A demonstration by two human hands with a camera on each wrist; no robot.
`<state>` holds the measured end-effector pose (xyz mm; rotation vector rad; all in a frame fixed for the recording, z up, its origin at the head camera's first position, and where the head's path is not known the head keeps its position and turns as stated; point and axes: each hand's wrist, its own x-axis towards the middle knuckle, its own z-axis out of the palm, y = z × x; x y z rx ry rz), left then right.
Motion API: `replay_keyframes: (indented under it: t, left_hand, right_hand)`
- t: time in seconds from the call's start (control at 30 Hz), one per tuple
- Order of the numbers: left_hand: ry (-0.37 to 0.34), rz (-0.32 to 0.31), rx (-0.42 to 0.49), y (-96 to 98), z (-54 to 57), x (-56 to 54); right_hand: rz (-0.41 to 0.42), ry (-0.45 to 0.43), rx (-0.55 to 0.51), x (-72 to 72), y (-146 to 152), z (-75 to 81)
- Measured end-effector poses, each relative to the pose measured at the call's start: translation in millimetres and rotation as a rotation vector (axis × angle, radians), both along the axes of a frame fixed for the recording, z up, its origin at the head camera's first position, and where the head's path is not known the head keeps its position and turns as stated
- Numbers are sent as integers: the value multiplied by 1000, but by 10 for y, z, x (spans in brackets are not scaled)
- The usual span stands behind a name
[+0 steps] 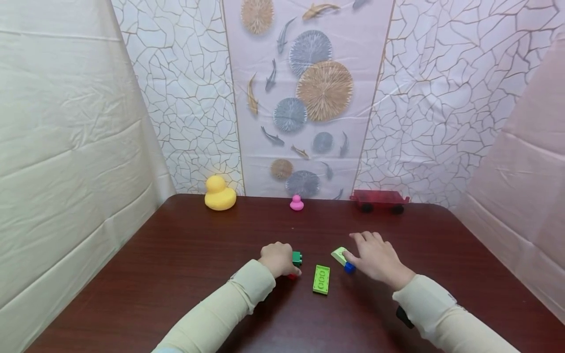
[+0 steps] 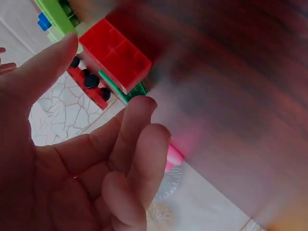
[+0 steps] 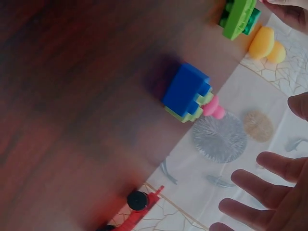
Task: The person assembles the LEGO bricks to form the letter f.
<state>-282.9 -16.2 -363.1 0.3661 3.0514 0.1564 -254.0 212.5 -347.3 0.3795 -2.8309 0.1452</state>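
My left hand (image 1: 277, 260) bends over a red toy brick (image 2: 115, 55), its thumb at one corner and its fingertips at the other side. Behind that red brick shows a green brick (image 1: 297, 258), studs facing right. My right hand (image 1: 375, 260) spreads its fingers palm down over a blue brick (image 3: 186, 90) joined to a pale green sloped brick (image 1: 339, 254). In the head view the right thumb overlaps this pair. Between the two hands lies a lime green brick (image 1: 321, 280) with rounded markings on top.
Along the table's back edge stand a yellow duck (image 1: 219, 193), a small pink duck (image 1: 296, 203) and a red wagon (image 1: 380, 198) with black wheels. Patterned cloth (image 1: 194, 98) hangs behind the dark brown table (image 1: 176, 245), with pale cloth on both sides.
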Motion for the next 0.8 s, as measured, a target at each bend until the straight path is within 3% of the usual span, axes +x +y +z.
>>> replay_keyframes:
  t: [0.17, 0.5, 0.8]
  left_hand:
    - [-14, -19, 14, 34, -13, 1]
    - [-133, -150, 236, 0, -23, 66]
    - [-147, -224, 236, -83, -13, 25]
  right_hand:
    - [-8, -22, 17, -11, 13, -70]
    - [12, -122, 45, -77, 74, -152]
    - [5, -186, 39, -131, 77, -241]
